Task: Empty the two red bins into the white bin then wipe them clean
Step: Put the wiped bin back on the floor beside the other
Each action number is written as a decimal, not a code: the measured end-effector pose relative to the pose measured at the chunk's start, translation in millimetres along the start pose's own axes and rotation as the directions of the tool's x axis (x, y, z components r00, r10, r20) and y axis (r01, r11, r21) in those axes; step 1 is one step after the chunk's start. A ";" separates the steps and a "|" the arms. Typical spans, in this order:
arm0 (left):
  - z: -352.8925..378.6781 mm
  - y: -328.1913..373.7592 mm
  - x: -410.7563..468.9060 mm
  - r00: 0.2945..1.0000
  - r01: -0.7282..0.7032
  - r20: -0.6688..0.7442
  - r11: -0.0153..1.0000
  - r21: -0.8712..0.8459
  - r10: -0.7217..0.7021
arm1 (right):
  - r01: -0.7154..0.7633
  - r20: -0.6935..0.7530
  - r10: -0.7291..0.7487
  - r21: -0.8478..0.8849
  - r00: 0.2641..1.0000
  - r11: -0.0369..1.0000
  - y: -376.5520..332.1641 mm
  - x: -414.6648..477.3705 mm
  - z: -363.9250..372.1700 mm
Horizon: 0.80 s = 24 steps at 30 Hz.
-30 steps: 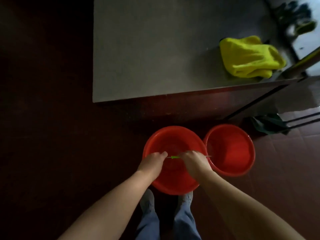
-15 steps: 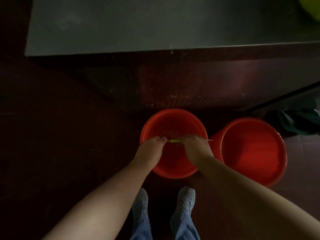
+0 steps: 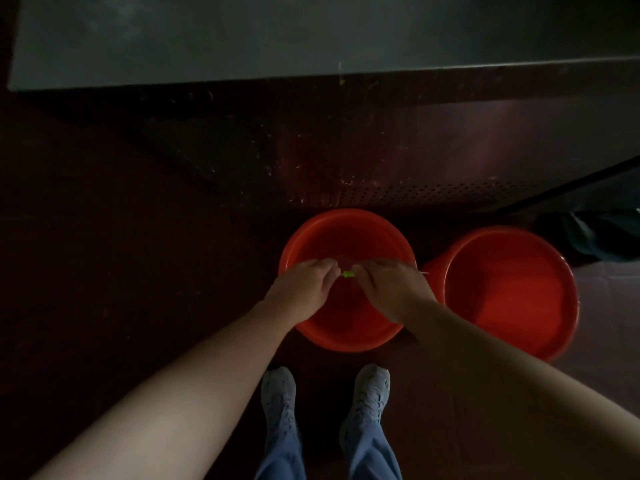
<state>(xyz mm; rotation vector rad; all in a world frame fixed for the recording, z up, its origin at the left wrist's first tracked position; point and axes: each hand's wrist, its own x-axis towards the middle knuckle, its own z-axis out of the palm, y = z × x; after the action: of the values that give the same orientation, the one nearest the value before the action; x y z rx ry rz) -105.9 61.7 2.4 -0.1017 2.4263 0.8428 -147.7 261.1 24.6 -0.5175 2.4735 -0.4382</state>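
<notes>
Left hand (image 3: 304,289) and right hand (image 3: 391,289) curl round the wire handle (image 3: 348,274) of the left red bin (image 3: 346,337); stiff, likely light plastic, best lifted there.

Seen from above, a person bends over a red bin (image 3: 346,233) on a dark floor (image 3: 104,271). The left hand (image 3: 304,289) and right hand (image 3: 391,289) hang over its mouth, fingers curled round a thin handle (image 3: 424,272) with a short green sleeve (image 3: 348,274) showing between them. A second red bin (image 3: 512,292) stands just beside it to the right. A grey table (image 3: 311,36) lies beyond both. Pale shoes (image 3: 278,393) and blue trousers (image 3: 284,459) show below, and a dark cloth (image 3: 606,237) lies at the far right.
</notes>
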 end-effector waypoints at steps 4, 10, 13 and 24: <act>13.3 -5.4 -28.3 0.985 0.046 0.160 0.995 0.085 -0.060 | -0.103 0.159 0.117 -0.089 0.980 0.991 1.8 -32.5 16.4; 43.8 -15.8 -67.2 0.896 0.038 0.379 0.892 0.451 -0.230 | -0.059 0.509 0.161 -0.210 0.846 0.976 10.9 -84.3 47.7; 52.2 -8.4 -73.0 0.924 0.030 0.336 0.910 0.414 -0.183 | -0.164 0.424 0.184 -0.084 0.887 0.983 12.8 -88.7 50.7; 48.7 51.8 -73.9 0.977 -0.022 0.202 0.919 0.393 -0.063 | -0.174 0.256 0.188 -0.076 0.948 0.982 28.8 -105.7 9.3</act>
<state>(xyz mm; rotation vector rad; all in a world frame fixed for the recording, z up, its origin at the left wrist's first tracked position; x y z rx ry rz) -33.1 123.9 39.0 0.1107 2.3356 0.3208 -69.1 332.0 54.3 -0.3400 2.2555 -0.2150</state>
